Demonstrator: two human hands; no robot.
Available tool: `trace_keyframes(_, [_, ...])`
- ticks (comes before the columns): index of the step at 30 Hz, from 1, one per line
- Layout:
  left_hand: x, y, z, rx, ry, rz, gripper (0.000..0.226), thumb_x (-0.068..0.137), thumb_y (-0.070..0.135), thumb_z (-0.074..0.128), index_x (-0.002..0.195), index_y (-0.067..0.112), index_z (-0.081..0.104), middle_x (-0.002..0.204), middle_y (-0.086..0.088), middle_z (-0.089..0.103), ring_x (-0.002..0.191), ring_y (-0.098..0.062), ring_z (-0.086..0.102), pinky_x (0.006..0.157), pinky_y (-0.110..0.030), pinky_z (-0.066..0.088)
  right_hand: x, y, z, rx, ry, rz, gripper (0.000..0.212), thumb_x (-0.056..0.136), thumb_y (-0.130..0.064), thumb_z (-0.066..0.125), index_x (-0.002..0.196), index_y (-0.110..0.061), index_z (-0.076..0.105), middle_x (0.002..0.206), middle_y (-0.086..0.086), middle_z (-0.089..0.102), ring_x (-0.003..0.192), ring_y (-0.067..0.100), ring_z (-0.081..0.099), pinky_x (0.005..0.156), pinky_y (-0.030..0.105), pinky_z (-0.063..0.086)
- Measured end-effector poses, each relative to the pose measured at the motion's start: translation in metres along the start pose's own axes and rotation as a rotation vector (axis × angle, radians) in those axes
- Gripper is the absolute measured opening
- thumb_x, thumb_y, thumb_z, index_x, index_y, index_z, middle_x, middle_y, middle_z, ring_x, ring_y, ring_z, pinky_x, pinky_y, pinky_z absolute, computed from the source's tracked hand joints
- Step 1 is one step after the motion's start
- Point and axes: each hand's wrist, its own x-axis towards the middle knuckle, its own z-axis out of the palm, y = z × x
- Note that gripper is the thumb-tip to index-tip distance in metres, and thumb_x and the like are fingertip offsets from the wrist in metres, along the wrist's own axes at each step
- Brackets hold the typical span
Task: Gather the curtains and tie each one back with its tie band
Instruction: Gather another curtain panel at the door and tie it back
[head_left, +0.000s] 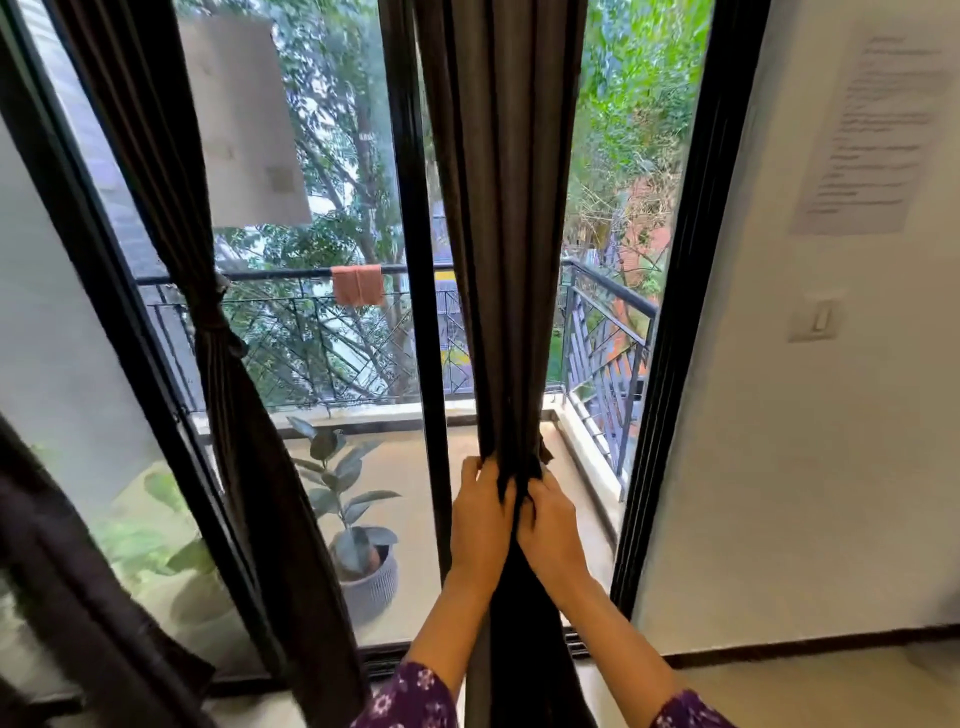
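A dark brown curtain (504, 234) hangs gathered in the middle of the glass door. My left hand (480, 525) and my right hand (550, 525) grip it side by side at waist height, fingers curled into the bunched folds. A short dark end of fabric, perhaps the tie band (544, 453), sticks out just above my right hand. To the left, a second dark curtain (156, 156) is cinched by its tie band (215, 325). A third dark curtain (78, 597) hangs loose at the far left edge.
Black door frames (415, 260) stand behind the curtains, with a balcony, railing (608, 332) and potted plant (358, 540) outside. A white wall (779, 415) on the right bears a paper sheet (872, 135) and a light switch (815, 319).
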Motion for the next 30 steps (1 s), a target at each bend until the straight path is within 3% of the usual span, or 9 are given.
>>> trace_keyframes(4, [-0.009,-0.015,-0.009,-0.006,-0.067,0.002,0.032,0.095,0.016,0.05,0.126,0.022,0.055,0.105,0.013,0.049,0.087,0.008,0.048,0.075,0.004,0.034,-0.01,-0.019,0.006,0.15,0.024,-0.028,0.033,0.094,0.002,0.041,0.124,-0.001,0.056,0.12,-0.015,0.053,0.105,0.007,0.058,0.091,0.014,0.047])
trace_keyframes(8, [-0.013,-0.026,-0.019,-0.002,-0.105,0.045,0.029,0.098,0.017,0.046,0.125,0.019,0.057,0.105,0.014,0.053,0.086,0.01,0.053,0.077,0.004,0.034,-0.019,-0.025,0.014,0.144,0.028,-0.073,0.029,0.094,0.0,0.044,0.118,-0.001,0.061,0.124,0.001,0.055,0.103,0.014,0.061,0.089,0.013,0.047])
trace_keyframes(12, [-0.017,-0.025,-0.026,-0.061,-0.126,0.068,0.029,0.099,0.016,0.044,0.124,0.021,0.057,0.101,0.015,0.057,0.094,-0.006,0.063,0.078,0.001,0.038,-0.021,-0.03,0.016,0.141,0.024,-0.095,0.027,0.094,-0.001,0.046,0.115,-0.004,0.062,0.119,-0.001,0.055,0.097,0.007,0.059,0.087,0.007,0.045])
trace_keyframes(15, [-0.02,-0.018,-0.035,-0.123,-0.173,0.039,0.049,0.099,0.016,0.043,0.14,0.041,0.032,0.095,0.032,0.054,0.088,0.017,0.057,0.077,0.0,0.04,-0.024,-0.03,0.018,0.133,0.034,-0.099,0.026,0.093,0.0,0.048,0.114,-0.005,0.063,0.114,-0.004,0.053,0.093,0.001,0.056,0.085,0.004,0.043])
trace_keyframes(19, [-0.023,-0.02,-0.041,-0.151,-0.155,0.02,0.065,0.099,0.019,0.043,0.138,0.053,0.005,0.092,0.027,0.057,0.068,0.011,0.06,0.062,-0.004,0.044,-0.029,-0.025,0.023,0.156,0.028,-0.11,0.024,0.094,-0.006,0.051,0.115,-0.008,0.062,0.118,0.002,0.054,0.094,0.0,0.057,0.086,0.009,0.046])
trace_keyframes(21, [-0.025,-0.019,-0.042,-0.198,-0.142,-0.013,0.063,0.099,0.017,0.044,0.141,0.043,0.005,0.094,0.029,0.056,0.067,0.011,0.061,0.061,-0.003,0.043,-0.032,-0.025,0.024,0.189,0.009,-0.123,0.027,0.095,-0.01,0.05,0.12,-0.008,0.061,0.122,0.002,0.052,0.103,0.004,0.058,0.09,0.015,0.047])
trace_keyframes(23, [-0.024,-0.021,-0.043,-0.184,-0.135,-0.009,0.061,0.098,0.015,0.044,0.144,0.034,0.008,0.08,0.024,0.06,0.062,0.006,0.06,0.056,-0.006,0.041,-0.036,-0.025,0.023,0.236,0.003,-0.115,0.029,0.095,-0.011,0.048,0.121,-0.007,0.06,0.118,0.001,0.054,0.102,0.001,0.058,0.089,0.015,0.048])
trace_keyframes(27, [-0.019,-0.031,-0.046,-0.065,-0.144,0.052,0.026,0.098,0.014,0.044,0.12,0.019,0.056,0.058,0.017,0.051,0.055,0.004,0.056,0.048,-0.012,0.035,-0.036,-0.025,0.017,0.268,0.049,-0.041,0.018,0.095,-0.004,0.049,0.093,-0.01,0.066,0.089,-0.004,0.059,0.071,0.002,0.061,0.06,0.009,0.042])
trace_keyframes(30, [-0.023,-0.032,-0.044,-0.079,-0.13,0.032,0.024,0.099,0.017,0.043,0.115,0.015,0.06,0.058,0.013,0.054,0.055,-0.002,0.056,0.048,-0.015,0.038,-0.035,-0.022,0.018,0.158,0.133,-0.045,0.02,0.094,-0.003,0.049,0.082,-0.007,0.064,0.078,-0.004,0.054,0.066,0.0,0.058,0.053,0.006,0.037])
